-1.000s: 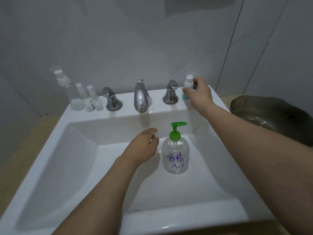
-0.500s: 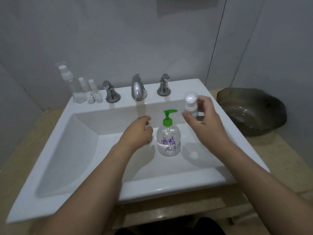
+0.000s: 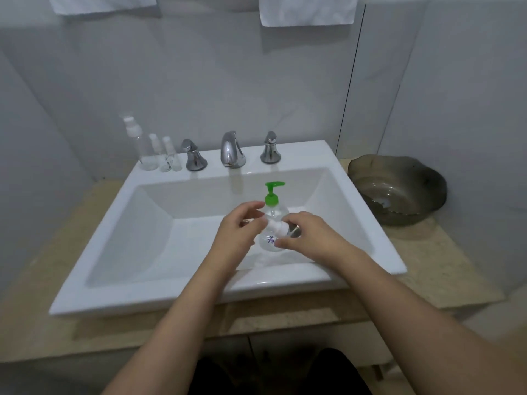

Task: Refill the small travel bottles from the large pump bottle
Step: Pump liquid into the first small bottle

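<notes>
You are gripping small travel bottle [image 3: 281, 228] with right hand [image 3: 309, 235] over sink [image 3: 119, 252], left hand [image 3: 238, 233] pinching its cap, before pump bottle [image 3: 272, 206]. Likely opening; no filling begun; three bottles [image 3: 155, 151] waiting on ledge.

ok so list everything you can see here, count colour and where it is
pump bottle: 1, clear with green pump, standing in the sink basin
small travel bottle: 1, clear with white cap, held sideways between both hands in front of the pump bottle
travel bottles: 3, clear with white tops, back left sink ledge
sink: 1, white, on a beige counter
faucet spout: 1, chrome, back ledge centre
tap handles: 2, chrome, either side of the spout
bowl: 1, dark, counter right of sink
towels: 2, white, top edge on the wall
left hand: 1, at the bottle's cap end
right hand: 1, gripping the bottle's body
</notes>
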Demonstrator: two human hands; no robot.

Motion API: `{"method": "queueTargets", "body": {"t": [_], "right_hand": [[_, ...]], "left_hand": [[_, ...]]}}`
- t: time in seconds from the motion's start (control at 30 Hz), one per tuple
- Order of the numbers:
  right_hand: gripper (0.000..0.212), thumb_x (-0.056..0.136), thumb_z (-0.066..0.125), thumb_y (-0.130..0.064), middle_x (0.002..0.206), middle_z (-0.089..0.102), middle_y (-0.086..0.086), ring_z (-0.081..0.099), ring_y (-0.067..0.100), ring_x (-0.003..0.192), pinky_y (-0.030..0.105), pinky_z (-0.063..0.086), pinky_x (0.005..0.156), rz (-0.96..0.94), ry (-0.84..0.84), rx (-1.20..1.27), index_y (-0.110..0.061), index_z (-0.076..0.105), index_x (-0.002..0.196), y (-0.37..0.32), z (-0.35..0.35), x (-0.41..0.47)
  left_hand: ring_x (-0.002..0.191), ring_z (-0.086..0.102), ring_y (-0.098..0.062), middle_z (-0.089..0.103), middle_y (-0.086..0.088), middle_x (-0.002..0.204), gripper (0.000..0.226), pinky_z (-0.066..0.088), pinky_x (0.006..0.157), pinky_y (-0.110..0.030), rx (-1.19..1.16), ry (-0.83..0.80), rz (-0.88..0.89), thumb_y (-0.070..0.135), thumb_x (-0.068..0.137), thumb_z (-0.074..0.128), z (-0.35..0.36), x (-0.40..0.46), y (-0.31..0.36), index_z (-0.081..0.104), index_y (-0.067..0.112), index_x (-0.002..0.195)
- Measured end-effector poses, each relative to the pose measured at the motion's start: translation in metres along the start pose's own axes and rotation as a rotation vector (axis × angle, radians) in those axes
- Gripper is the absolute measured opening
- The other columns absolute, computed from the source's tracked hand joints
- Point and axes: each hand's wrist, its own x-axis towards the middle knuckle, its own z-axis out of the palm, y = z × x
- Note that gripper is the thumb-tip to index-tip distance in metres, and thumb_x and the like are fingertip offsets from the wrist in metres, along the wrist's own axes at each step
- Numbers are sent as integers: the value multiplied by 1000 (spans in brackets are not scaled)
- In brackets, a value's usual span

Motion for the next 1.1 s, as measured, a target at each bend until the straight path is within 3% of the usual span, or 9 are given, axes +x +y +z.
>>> {"method": "queueTargets", "body": {"t": [0.1,0.3,0.5,0.8,0.97,1.1], "right_hand": [[37,76,75,-42,98,56,-5,55,10,85,28,46,75,-10,31,-47,-25,61,107,-4,1,-6],[37,84,64,-28,113,57,-3,54,12,98,26,45,84,6,25,-140,-22,56,120,-8,0,-27],[47,82,68,-30,116,57,-12,55,9,93,26,45,83,50,120,-105,-32,54,127,-9,2,-36],[41,82,71,-25,112,56,-6,57,11,94,27,47,85,110,63,-44,-23,57,121,-6,1,-27],[41,80,74,-26,109,57,-9,57,10,92,23,46,83,130,35,-2,-25,59,118,-5,0,-24],[39,79,75,-25,108,58,-9,56,9,90,22,44,81,108,29,12,-25,60,115,-6,-1,-26]], "left_hand": [[83,58,-13,65,6,98,27,48,71,-25,61,-2,7,11,87,65,-1,-5,-2,67,23,112],[75,58,-14,61,-3,98,23,46,64,-25,54,-76,-52,4,90,58,-4,-6,1,66,19,107],[74,58,-13,61,-3,97,33,45,61,-28,115,-226,-61,20,72,70,0,-8,0,64,21,104],[69,58,-14,62,-4,110,26,43,58,-24,169,-238,-75,17,80,68,2,3,-14,63,25,103],[73,62,-13,62,4,109,26,47,62,-28,202,-282,-109,24,80,68,3,8,-19,61,26,105],[71,63,-12,66,0,99,22,48,63,-29,216,-272,-103,23,80,70,5,10,-20,62,22,101]]}}
